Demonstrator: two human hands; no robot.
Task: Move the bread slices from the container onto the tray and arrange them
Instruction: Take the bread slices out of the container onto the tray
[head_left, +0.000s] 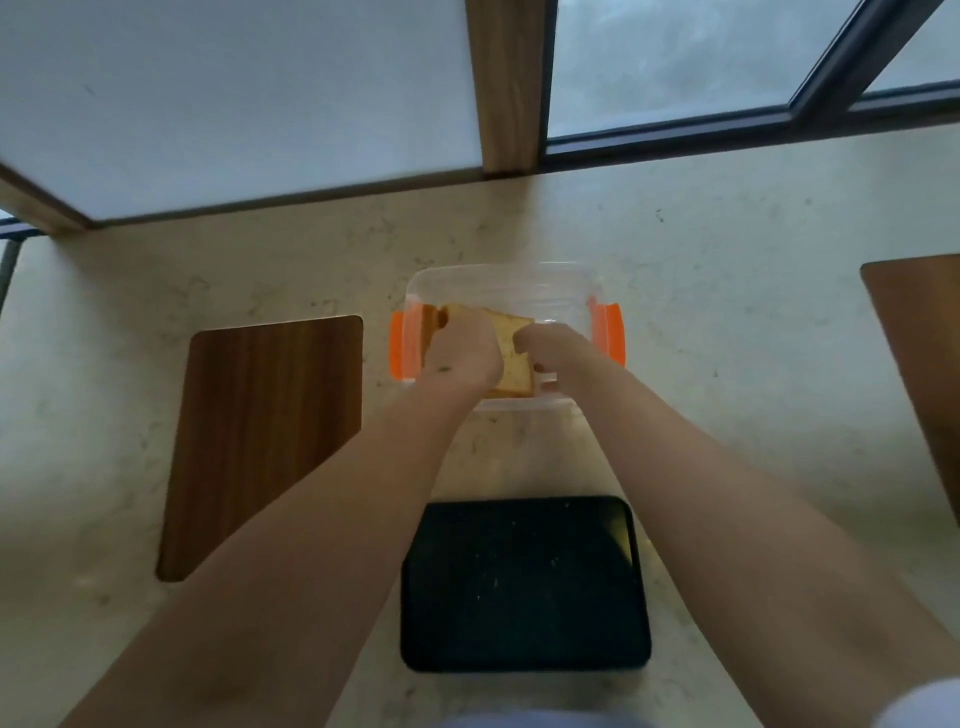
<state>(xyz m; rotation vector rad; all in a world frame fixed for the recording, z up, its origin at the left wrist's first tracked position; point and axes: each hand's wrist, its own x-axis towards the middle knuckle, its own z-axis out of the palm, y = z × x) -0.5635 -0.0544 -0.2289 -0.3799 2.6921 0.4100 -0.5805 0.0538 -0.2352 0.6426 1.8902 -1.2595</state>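
Observation:
A clear plastic container (498, 283) with orange side clips stands on the counter ahead of me. Inside it lie golden bread slices (511, 345). My left hand (460, 351) reaches into the container's left half, its fingers closed over the bread slices. On the right, my right hand (550, 356) rests with curled fingers at the edge of the top slice; its grip is hidden. A black rectangular tray (524, 584) lies close to me, below the container, with only crumbs on it.
A dark wooden board (265, 436) lies on the counter to the left, another wooden board (924, 364) at the right edge. A wall panel, a wooden post and a window frame run along the back of the pale stone counter (727, 291).

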